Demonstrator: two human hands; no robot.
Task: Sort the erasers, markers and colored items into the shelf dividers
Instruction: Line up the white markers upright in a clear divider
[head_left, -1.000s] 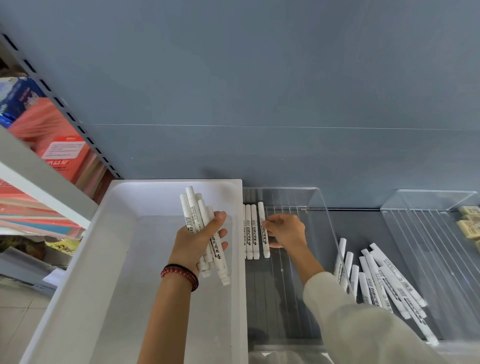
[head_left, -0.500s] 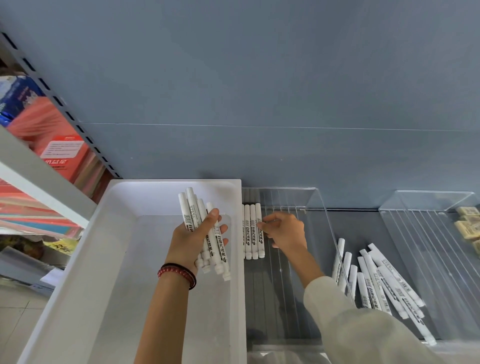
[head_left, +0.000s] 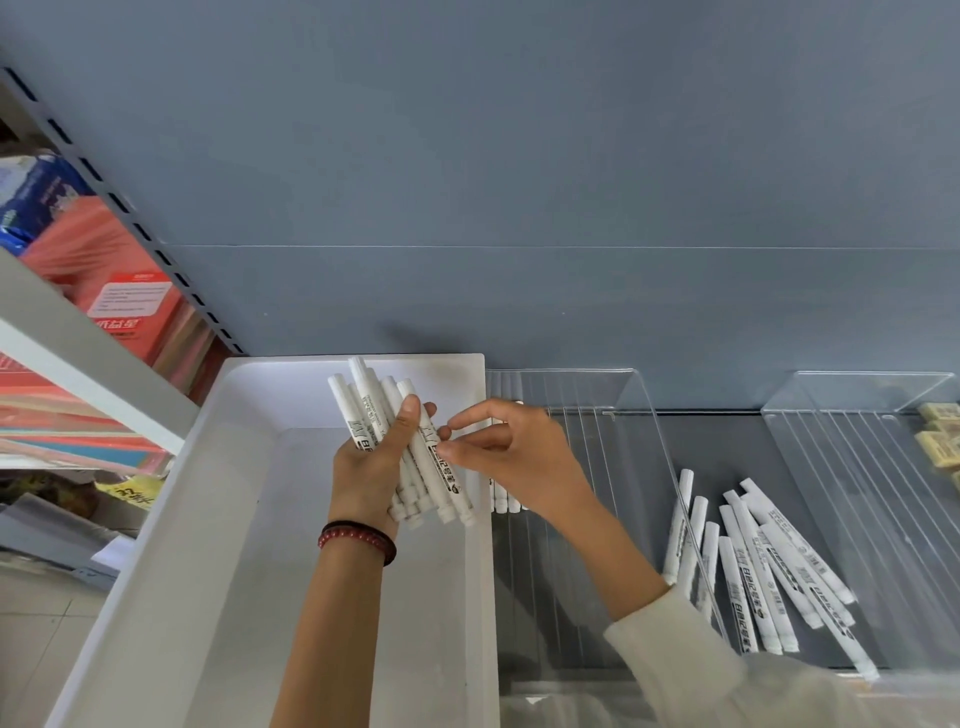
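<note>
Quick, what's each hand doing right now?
Left hand: grips a bundle of white plastic markers.
Right hand: thumb and forefinger at the bundle's outermost marker; whether they pinch it cannot be told.

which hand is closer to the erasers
Right. The right hand sits left of the erasers, over the clear divider; the left hand is farther left, gripping markers above the white bin.
</note>
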